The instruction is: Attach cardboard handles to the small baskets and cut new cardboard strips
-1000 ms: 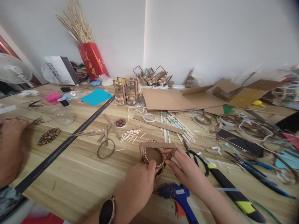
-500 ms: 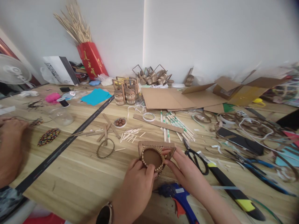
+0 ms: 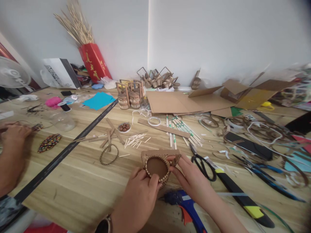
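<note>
Between my two hands is a small round basket with a brown floor, a rim of stick ends and a flat cardboard handle across its far side. My left hand grips the near left of the rim, thumb at the edge. On the right side, my right hand pinches the handle where it meets the rim. Just below lies a blue glue gun with a red trigger. A loose oval ring and several short sticks lie farther left.
Scissors, a black-yellow cutter and pliers lie to the right. Finished little baskets stand behind, near flat cardboard. A bowl of brown beads sits mid-table. At left is another person's hand.
My left hand and the basket's near edge have shifted slightly down and left in view. The whole scene has also slid a little left. Both hands keep their hold.
</note>
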`<state>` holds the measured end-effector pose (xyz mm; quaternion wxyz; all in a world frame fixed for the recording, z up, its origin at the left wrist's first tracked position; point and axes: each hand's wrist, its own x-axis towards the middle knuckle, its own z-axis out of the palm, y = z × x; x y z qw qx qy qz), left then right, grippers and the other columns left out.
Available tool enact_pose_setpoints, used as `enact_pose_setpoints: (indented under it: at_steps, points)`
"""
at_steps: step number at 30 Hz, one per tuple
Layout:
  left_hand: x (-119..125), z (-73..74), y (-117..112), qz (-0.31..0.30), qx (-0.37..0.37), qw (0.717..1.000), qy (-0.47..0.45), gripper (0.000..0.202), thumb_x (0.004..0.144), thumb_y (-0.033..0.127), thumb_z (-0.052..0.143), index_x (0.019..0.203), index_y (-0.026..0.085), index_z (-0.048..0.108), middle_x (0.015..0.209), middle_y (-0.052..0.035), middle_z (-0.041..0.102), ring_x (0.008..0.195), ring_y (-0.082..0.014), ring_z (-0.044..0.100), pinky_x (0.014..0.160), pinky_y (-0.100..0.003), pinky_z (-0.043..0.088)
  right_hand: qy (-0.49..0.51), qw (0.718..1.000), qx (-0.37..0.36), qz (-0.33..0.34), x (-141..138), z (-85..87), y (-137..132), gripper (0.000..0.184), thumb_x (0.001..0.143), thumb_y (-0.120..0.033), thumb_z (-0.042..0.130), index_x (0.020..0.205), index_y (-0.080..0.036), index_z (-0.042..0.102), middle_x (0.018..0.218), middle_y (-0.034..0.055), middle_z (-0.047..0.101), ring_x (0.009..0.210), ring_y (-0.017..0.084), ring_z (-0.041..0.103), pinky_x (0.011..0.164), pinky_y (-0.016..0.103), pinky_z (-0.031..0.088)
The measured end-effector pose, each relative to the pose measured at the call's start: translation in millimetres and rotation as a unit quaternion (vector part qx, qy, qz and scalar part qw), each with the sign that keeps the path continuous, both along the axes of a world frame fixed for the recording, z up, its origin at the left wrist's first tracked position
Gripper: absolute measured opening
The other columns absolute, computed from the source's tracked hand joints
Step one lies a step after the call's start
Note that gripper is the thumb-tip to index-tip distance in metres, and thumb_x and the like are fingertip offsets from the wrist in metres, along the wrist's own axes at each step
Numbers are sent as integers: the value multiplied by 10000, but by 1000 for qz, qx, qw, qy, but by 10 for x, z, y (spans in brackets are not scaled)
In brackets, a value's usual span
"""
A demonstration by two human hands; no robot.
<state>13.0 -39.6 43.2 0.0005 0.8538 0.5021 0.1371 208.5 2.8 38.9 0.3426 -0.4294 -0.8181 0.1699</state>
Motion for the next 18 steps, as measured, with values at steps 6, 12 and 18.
enact_pose_setpoints:
  at_steps: [6, 12, 18]
  points:
    - [1, 15, 8, 4, -17, 1000, 25, 133, 860, 80, 568, 819, 199, 612, 722, -47, 665, 729, -252, 637, 686, -390, 521, -4, 1000, -6, 4, -26, 62, -15, 175, 941, -161, 457, 1063, -209, 572, 1033, 103, 663, 982, 210, 667, 808, 329, 552]
    - [-20, -25, -25, 4, -1, 1000, -4, 177, 840, 102, 603, 990, 197, 603, 736, -31, 699, 675, -231, 665, 664, -350, 521, -23, 999, 20, -31, -10, 7, -34, 171, 948, -230, 479, 1097, -213, 562, 1037, 96, 661, 968, 217, 665, 789, 339, 550]
    - [-278, -222, -77, 52, 28, 983, -174, 103, 897, 245, 570, 988, 200, 549, 719, -7, 651, 653, -195, 653, 620, -308, 526, -23, 985, 88, -145, 110, 59, -174, 126, 955, -329, 499, 916, -227, 563, 787, 25, 617, 691, 168, 628, 615, 293, 513]
